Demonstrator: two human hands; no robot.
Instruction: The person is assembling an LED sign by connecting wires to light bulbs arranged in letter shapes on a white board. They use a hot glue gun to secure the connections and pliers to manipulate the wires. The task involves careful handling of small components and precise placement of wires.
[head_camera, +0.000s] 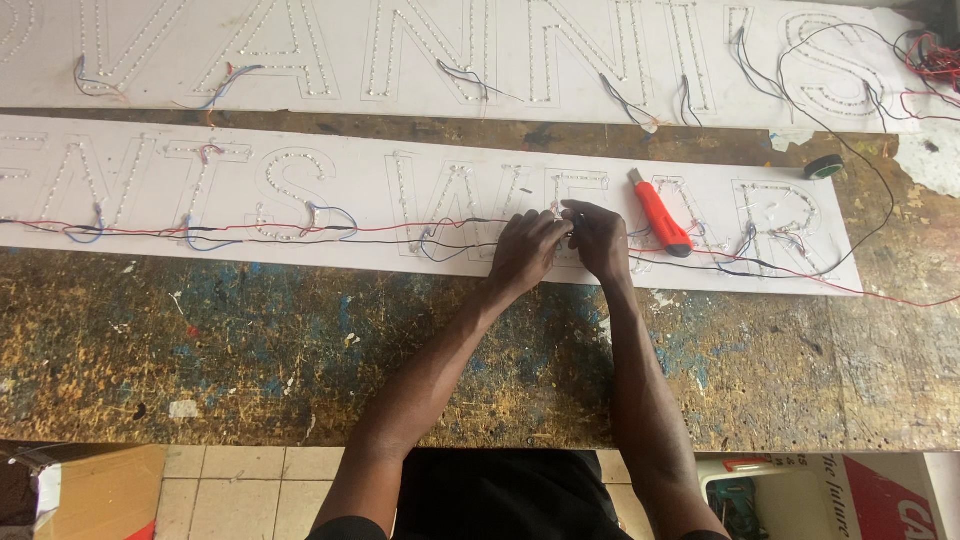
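Two white sign panels (300, 190) (lettered) span the workbench.

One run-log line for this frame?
left hand: on wires | right hand: on wires, touching left | surface: white sign panel | nearby: orange utility knife

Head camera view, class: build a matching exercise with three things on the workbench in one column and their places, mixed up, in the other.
Things:
1. orange utility knife
2. black tape roll
3. cardboard box

Places:
A. bottom left, below the bench edge
B. on the near white panel, just right of the hands
C. on bare bench wood, between the two panels at right

Pairs: 1-B, 2-C, 3-A
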